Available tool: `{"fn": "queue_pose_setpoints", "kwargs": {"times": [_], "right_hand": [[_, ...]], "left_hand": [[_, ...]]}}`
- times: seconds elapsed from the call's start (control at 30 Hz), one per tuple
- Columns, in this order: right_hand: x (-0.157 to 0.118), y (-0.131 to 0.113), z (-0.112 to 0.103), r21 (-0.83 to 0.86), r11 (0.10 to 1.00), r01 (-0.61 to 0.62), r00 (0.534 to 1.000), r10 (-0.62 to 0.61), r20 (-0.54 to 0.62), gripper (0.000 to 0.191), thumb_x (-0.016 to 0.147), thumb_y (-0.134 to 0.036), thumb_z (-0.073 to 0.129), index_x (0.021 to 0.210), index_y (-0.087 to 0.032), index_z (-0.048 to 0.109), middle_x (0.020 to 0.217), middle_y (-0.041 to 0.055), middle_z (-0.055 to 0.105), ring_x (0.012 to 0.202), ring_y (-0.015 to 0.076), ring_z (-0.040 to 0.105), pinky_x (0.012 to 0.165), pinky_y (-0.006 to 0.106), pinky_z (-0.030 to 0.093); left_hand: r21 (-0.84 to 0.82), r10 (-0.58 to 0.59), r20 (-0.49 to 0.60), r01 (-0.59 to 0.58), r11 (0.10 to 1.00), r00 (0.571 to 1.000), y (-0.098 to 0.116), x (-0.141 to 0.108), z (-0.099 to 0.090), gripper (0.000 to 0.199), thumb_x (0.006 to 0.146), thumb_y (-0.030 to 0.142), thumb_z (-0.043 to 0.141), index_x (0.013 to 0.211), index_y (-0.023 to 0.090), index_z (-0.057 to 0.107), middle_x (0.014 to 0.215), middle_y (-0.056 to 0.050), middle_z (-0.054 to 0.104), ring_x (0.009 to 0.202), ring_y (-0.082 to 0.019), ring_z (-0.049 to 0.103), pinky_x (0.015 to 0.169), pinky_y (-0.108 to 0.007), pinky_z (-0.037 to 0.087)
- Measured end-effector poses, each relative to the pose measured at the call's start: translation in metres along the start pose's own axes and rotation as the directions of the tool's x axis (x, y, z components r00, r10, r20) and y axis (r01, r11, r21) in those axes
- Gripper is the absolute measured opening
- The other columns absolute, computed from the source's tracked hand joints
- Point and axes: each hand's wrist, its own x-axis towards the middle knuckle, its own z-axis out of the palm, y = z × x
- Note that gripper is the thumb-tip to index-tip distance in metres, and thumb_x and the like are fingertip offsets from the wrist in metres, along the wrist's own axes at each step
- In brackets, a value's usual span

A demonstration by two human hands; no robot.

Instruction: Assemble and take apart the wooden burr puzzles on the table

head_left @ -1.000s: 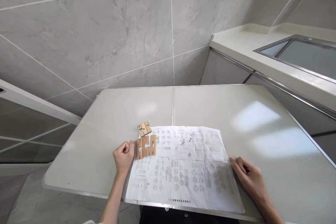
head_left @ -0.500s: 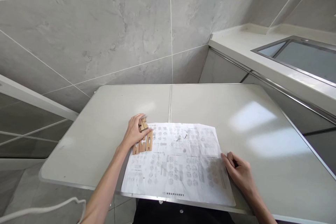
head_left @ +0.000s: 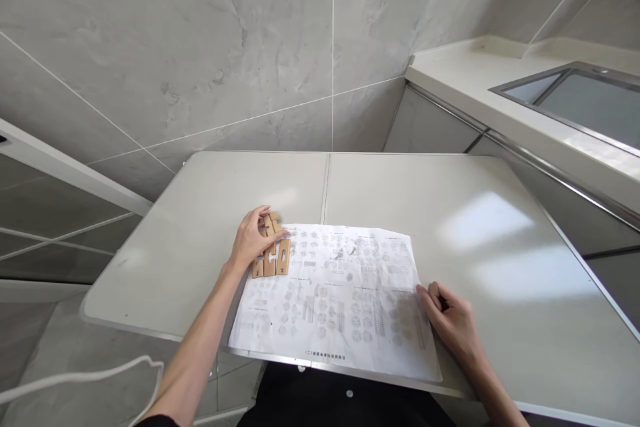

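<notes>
Wood, light brown: three slats (head_left: 269,268) with cut-outs, lying side by side at the far left corner of the sheet; the right one is bearing a handwritten "2", the left one a dark mark too small to read surely. Wood, paler: small blocks (head_left: 274,221), lying just beyond the slats, partly covered by a hand.

Left hand (head_left: 253,235): reaching over the blocks, fingers curving round their far side, thumb stretching across the far ends of the slats; whether it is gripping or only resting cannot be told. Right hand (head_left: 453,317): curling into a loose fist by the sheet's right edge, thumb tip meeting the paper. The two hands are standing well apart.

Paper, white, creased: one sheet (head_left: 340,307), lying flat, showing rows of grey figures and small captions, all too faint to read. A bold heading (head_left: 325,354) is running along the near edge, its characters not legible.

Laminate, off-white: one table (head_left: 240,180), carrying everything above, a seam crossing its top. Tile, grey: wall (head_left: 150,67), standing behind. Cord, white (head_left: 75,377): hanging at lower left.
</notes>
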Motion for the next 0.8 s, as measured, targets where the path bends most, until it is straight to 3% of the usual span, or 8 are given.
{"fn": "queue_pose_setpoints", "kwargs": {"times": [0.13,0.2,0.3,0.43,0.53,0.67,0.8], "right_hand": [[-0.001,0.0,-0.001,-0.024,1.0,0.007,1.0,-0.007,0.002,0.054,0.103,-0.052,0.059,0.072,-0.026,0.022,0.068,-0.0063,0.021,0.06,0.0138,0.025,0.057,0.029,0.027],[-0.002,-0.003,-0.002,-0.044,0.999,0.004,1.0,-0.004,0.001,0.054,0.103,-0.052,0.059,0.072,-0.026,0.023,0.068,-0.0062,0.022,0.06,0.0137,0.026,0.056,0.029,0.028],[-0.007,-0.012,-0.004,-0.105,0.994,0.019,0.999,-0.016,0.031,0.052,0.104,-0.054,0.057,0.073,-0.026,0.025,0.066,-0.0063,0.026,0.057,0.0135,0.028,0.055,0.029,0.028],[-0.019,-0.03,-0.004,-0.255,0.961,0.103,0.977,-0.05,0.205,0.048,0.105,-0.052,0.056,0.075,-0.026,0.029,0.062,-0.0063,0.035,0.054,0.0145,0.036,0.054,0.029,0.03],[-0.028,-0.047,0.0,-0.332,0.93,0.16,0.942,-0.043,0.332,0.038,0.106,-0.048,0.053,0.079,-0.026,0.039,0.063,-0.0049,0.051,0.051,0.0152,0.043,0.054,0.029,0.034],[-0.037,-0.066,0.01,-0.338,0.916,0.214,0.891,-0.041,0.452,0.028,0.11,-0.045,0.046,0.089,-0.027,0.049,0.075,-0.0008,0.067,0.056,0.0179,0.056,0.057,0.03,0.038],[-0.041,-0.072,0.022,-0.318,0.917,0.241,0.857,-0.047,0.514,0.017,0.111,-0.041,0.045,0.105,-0.027,0.054,0.083,0.0005,0.073,0.063,0.0204,0.065,0.059,0.031,0.041]], "left_hand": [[-0.071,0.196,0.044,-0.193,0.979,0.98,0.055,-0.038,0.017,0.084,0.075,0.073,0.087,0.138,0.025,0.058,0.13,-0.01,0.071,0.116,-0.031,0.07,0.102,-0.049,0.059],[-0.14,0.363,0.126,-0.346,0.928,0.923,0.084,-0.063,0.032,0.086,0.077,0.076,0.083,0.14,0.024,0.056,0.123,-0.01,0.073,0.112,-0.03,0.071,0.097,-0.049,0.061],[-0.24,0.513,0.181,-0.468,0.851,0.839,0.112,-0.096,0.056,0.086,0.081,0.076,0.077,0.144,0.024,0.053,0.119,-0.01,0.075,0.106,-0.029,0.073,0.094,-0.048,0.063],[-0.25,0.539,0.175,-0.492,0.834,0.824,0.123,-0.123,0.077,0.089,0.08,0.071,0.082,0.146,0.022,0.049,0.118,-0.01,0.075,0.106,-0.03,0.073,0.094,-0.048,0.062],[-0.241,0.557,0.19,-0.512,0.825,0.808,0.126,-0.131,0.084,0.089,0.079,0.068,0.084,0.146,0.022,0.047,0.117,-0.01,0.075,0.106,-0.03,0.073,0.094,-0.048,0.062],[-0.263,0.554,0.228,-0.497,0.827,0.801,0.131,-0.134,0.084,0.091,0.079,0.063,0.087,0.149,0.023,0.044,0.122,-0.01,0.074,0.11,-0.031,0.072,0.095,-0.048,0.061],[-0.276,0.479,0.281,-0.408,0.87,0.831,0.132,-0.135,0.075,0.109,0.073,0.065,0.091,0.158,0.027,0.036,0.137,-0.014,0.067,0.127,-0.036,0.066,0.106,-0.055,0.058]]}}
